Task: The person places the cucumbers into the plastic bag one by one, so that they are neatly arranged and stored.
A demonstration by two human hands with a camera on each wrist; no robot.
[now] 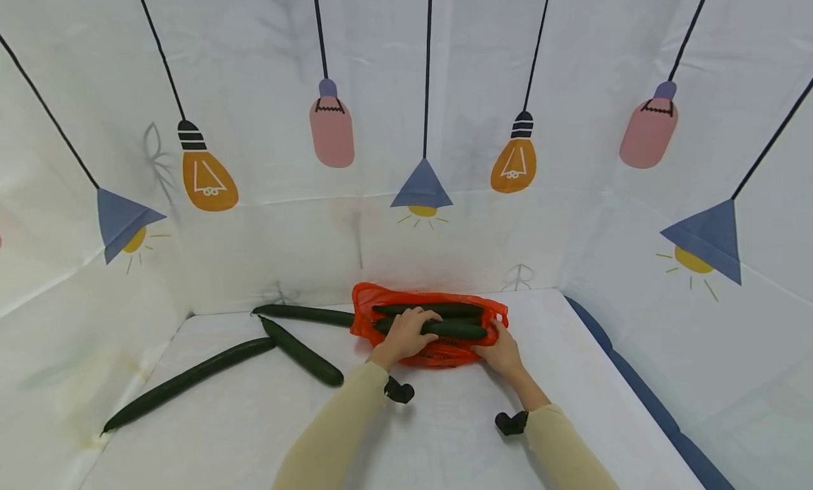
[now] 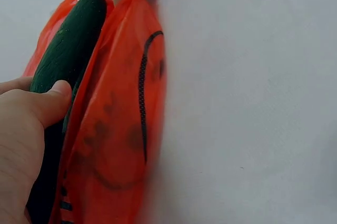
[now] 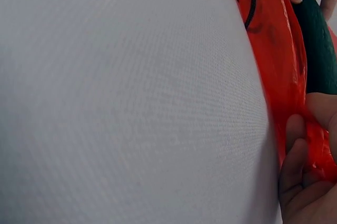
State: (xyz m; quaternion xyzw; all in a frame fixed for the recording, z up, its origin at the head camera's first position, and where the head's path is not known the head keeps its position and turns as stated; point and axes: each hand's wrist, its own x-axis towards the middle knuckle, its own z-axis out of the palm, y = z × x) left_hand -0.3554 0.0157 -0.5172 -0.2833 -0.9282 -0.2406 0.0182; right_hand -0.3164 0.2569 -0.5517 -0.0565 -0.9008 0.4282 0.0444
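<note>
A red plastic bag lies at the back of the table with several dark green cucumbers in its opening. My left hand grips the front cucumber near its left end, thumb along its near side in the left wrist view. At the bag's right end my right hand pinches the bag's edge, beside that cucumber's tip. In the right wrist view, the thumb and curled fingers hold the red film. Another cucumber lies behind the gripped one, inside the bag.
Left of the bag, one cucumber reaches toward the bag's left edge. A shorter cucumber and a long cucumber lie on the white table. A white wall sheet with printed lamps rises behind.
</note>
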